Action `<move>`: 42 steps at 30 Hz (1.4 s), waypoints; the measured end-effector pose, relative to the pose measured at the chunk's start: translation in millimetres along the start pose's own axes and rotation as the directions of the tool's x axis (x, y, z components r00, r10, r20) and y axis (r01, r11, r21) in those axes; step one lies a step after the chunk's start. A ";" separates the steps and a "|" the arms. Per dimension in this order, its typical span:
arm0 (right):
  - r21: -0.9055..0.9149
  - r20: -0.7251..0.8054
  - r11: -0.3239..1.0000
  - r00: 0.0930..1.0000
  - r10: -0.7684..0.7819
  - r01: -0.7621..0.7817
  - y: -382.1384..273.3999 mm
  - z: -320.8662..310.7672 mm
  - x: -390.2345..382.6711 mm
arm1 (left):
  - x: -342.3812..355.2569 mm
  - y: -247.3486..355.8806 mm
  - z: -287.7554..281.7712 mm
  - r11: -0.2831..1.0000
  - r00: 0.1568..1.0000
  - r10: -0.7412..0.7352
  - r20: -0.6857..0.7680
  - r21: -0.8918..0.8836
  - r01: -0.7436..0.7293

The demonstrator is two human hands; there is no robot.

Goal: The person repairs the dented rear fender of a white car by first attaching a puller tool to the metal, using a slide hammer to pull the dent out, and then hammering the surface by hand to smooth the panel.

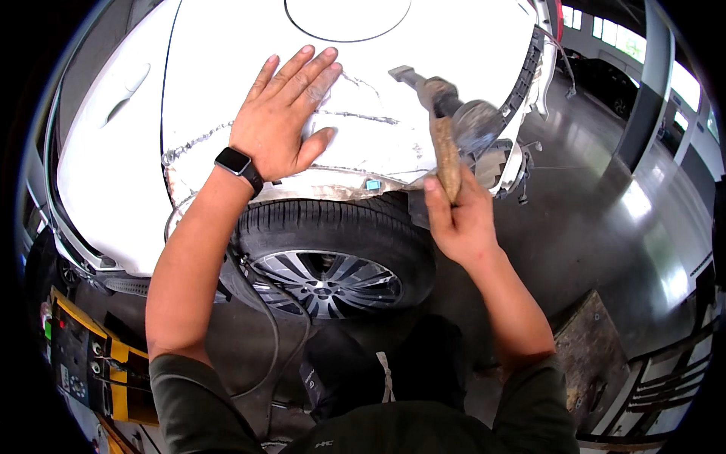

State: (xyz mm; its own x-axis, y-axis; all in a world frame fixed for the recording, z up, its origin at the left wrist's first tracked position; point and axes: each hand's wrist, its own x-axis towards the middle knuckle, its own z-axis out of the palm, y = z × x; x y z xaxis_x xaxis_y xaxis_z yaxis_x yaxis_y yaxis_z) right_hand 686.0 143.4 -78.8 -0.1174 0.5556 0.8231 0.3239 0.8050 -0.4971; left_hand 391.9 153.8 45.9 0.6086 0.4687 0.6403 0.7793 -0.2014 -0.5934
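Observation:
My left hand lies flat on the dented white car panel, fingers spread, just left of a jagged crease. A dark watch is on that wrist. My right hand is closed round the wooden handle of a hammer. Its dark head, somewhat blurred, has a flat narrow end toward the panel's middle and a broad round face at the right. Whether the hammer touches the metal I cannot tell. Along the torn lower edge of the panel sits a small blue piece.
Below the panel is the tyre with its alloy wheel. Dark cables hang past the wheel to the floor. A yellow and black machine stands at lower left, a worn metal plate at lower right. Loose wiring hangs from the car's right end.

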 end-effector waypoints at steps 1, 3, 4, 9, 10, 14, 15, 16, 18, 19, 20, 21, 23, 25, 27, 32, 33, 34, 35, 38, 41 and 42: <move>0.006 0.000 1.000 1.000 -0.004 0.004 -3.8 -1.0 2.4 | -1.8 1.0 -0.2 1.000 1.000 -0.003 0.003 -0.001 0.003; -0.034 -0.057 0.990 0.989 -0.139 0.138 -8.8 -7.6 0.2 | -3.2 4.3 -0.8 1.000 1.000 -0.008 0.008 -0.016 0.008; 0.002 -0.077 0.992 0.989 -0.125 0.126 -8.1 -5.9 1.9 | -1.9 3.7 -1.3 1.000 1.000 -0.009 0.004 -0.015 0.009; -0.047 0.047 0.999 0.999 -0.003 0.006 -15.0 -12.0 3.1 | -1.8 4.6 -2.9 1.000 1.000 -0.016 0.009 -0.014 0.016; -0.064 0.071 0.998 0.997 0.020 -0.015 -12.3 -10.2 3.4 | -0.8 4.0 -3.8 1.000 1.000 -0.015 0.001 -0.013 0.015; -0.071 0.076 0.997 0.997 0.015 -0.010 -15.3 -11.5 7.2 | 2.2 2.5 -3.8 1.000 1.000 -0.017 -0.027 -0.017 0.016; -0.041 0.033 0.999 0.999 -0.031 0.032 -18.3 -10.7 8.2 | 1.9 1.5 -4.0 1.000 1.000 -0.018 -0.022 -0.013 0.017; -0.035 0.035 0.999 0.999 -0.032 0.033 -17.9 -7.4 8.0 | 1.9 0.7 -4.4 1.000 1.000 -0.019 -0.018 -0.011 0.019; -0.058 0.040 0.998 0.999 -0.028 0.030 -14.2 -7.0 7.1 | 1.1 4.2 -3.0 0.999 0.999 -0.012 -0.030 -0.037 0.011; -0.070 0.042 0.997 0.999 -0.026 0.029 -10.8 -5.9 7.2 | 2.5 4.7 -2.4 0.999 0.999 -0.016 -0.035 -0.040 0.014; -0.076 0.144 0.995 0.986 0.081 -0.070 -7.7 -1.7 16.8 | 2.6 2.2 -3.4 0.999 0.999 -0.013 -0.034 -0.040 0.011; -0.072 0.146 0.995 0.986 0.076 -0.067 -12.0 -3.4 14.2 | 1.4 0.0 -4.5 0.999 0.999 -0.010 -0.035 -0.039 0.009; -0.003 0.060 0.999 0.997 -0.040 0.040 -28.1 -11.6 9.0 | -2.1 -5.3 -4.3 1.000 1.000 -0.005 -0.012 -0.026 0.004; 0.039 -0.006 0.997 0.998 -0.062 0.062 -28.9 -8.3 12.7 | 1.7 -18.3 -8.8 0.999 0.999 0.048 -0.015 -0.002 -0.048; -0.040 0.027 0.998 0.998 -0.057 0.058 -19.0 -10.1 13.3 | 2.7 -13.6 -3.8 1.000 0.999 -0.002 -0.053 -0.011 0.001; -0.001 0.022 0.999 0.999 -0.045 0.045 -42.7 -13.6 20.2 | 0.6 -22.9 -6.3 1.000 0.997 0.000 -0.082 -0.001 0.000; -0.007 0.024 0.999 0.999 -0.045 0.045 -40.0 -10.9 20.5 | -0.3 -21.5 -3.3 1.000 0.996 -0.002 -0.085 -0.006 0.002; -0.002 0.005 0.996 0.996 -0.092 0.092 -32.5 -5.4 19.6 | -3.1 -19.7 2.9 0.993 0.981 -0.118 -0.155 -0.024 0.116; 0.002 -0.015 0.990 0.990 -0.143 0.143 -27.5 -1.3 22.6 | -3.9 -17.5 5.9 0.973 0.947 -0.232 -0.222 -0.048 0.227; -0.087 0.138 0.996 0.990 0.001 0.011 -33.7 -2.3 31.4 | -11.9 -11.6 12.6 0.970 0.940 -0.244 -0.240 -0.039 0.241; -0.052 0.103 0.995 0.992 -0.079 0.085 -52.0 -1.0 39.9 | -12.4 -17.0 7.8 0.969 0.934 -0.246 -0.259 -0.062 0.238; -0.064 0.092 0.994 0.992 -0.082 0.088 -48.8 2.5 42.0 | -11.0 -16.9 6.4 0.971 0.938 -0.237 -0.251 -0.049 0.233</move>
State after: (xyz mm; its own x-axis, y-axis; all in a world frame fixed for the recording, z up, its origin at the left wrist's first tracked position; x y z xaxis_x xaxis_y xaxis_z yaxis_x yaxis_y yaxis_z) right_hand 662.9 128.0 -20.7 -0.2296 0.5047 0.8322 0.3719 0.8357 -0.4042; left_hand 371.1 157.5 45.7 0.4236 0.2716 0.8642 0.9059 -0.1287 -0.4036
